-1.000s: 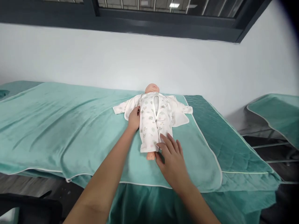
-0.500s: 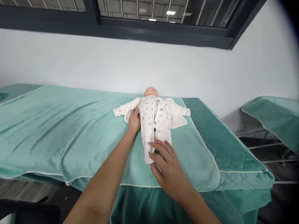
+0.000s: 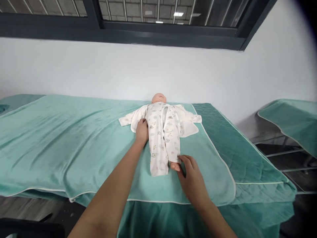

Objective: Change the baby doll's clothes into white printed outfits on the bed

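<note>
A baby doll [image 3: 158, 98] lies on its back, its head toward the wall. It has on a white baby jacket [image 3: 187, 124] with both sleeves spread. White patterned baby trousers [image 3: 158, 148] cover its body and legs. My left hand [image 3: 142, 130] rests against the trousers' left side near the waist, fingers curled and their tips partly hidden. At the right leg's cuff, my right hand [image 3: 192, 173] pinches the fabric between thumb and fingers. The doll's bare foot [image 3: 175, 166] shows below that cuff. The left cuff lies flat, with no foot visible.
A light green blanket [image 3: 74, 138] with white edging covers the bed, over a darker quilted cover [image 3: 230, 148] on the right. Behind are a white wall [image 3: 99, 72] and a barred window [image 3: 148, 13]. Another green-covered bed [image 3: 292, 119] stands at right.
My right hand has moved right, from the left trouser leg to the right cuff. The right foot has come into view. My left hand's fingers have curled in.
</note>
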`<state>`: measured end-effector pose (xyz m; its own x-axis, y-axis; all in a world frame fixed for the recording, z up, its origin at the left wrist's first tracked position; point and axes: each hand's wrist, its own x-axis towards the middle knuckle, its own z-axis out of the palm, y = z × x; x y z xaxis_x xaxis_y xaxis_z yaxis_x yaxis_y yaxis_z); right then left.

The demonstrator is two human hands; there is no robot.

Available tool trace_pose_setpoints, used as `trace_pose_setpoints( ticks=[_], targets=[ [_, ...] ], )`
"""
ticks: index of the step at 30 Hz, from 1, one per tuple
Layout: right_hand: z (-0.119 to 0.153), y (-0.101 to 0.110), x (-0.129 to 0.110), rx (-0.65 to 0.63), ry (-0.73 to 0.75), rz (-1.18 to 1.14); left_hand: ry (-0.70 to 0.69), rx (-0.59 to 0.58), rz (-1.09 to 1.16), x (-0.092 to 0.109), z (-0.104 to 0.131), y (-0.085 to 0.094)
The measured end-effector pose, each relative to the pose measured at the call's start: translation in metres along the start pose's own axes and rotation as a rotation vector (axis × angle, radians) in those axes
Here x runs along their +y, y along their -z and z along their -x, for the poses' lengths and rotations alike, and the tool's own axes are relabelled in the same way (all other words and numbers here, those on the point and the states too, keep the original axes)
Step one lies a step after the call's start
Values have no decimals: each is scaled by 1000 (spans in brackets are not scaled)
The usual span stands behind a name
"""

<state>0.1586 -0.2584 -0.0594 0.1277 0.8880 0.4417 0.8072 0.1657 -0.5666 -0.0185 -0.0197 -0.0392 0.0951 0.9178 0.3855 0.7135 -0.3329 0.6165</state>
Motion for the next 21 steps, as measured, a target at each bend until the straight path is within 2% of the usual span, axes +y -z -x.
trace_pose_setpoints(
  ticks=[4,8,12,14,18,21],
  targets=[
    [-19,1,5,-3,10,-68,-8,13,-44,2,0,2],
    [-20,29,-7,-64,162,-203,-17,18,-67,2,0,2],
    [-7,54,-17,-123,292,-167,-21,21,-77,2,0,2],
    [-2,54,-14,-149,290,-102,-23,25,-79,2,1,2],
    [6,40,1,-199,209,22,-24,28,-78,1,0,2],
    [11,36,3,-182,183,26,-22,27,-78,0,-1,1]
  ],
)
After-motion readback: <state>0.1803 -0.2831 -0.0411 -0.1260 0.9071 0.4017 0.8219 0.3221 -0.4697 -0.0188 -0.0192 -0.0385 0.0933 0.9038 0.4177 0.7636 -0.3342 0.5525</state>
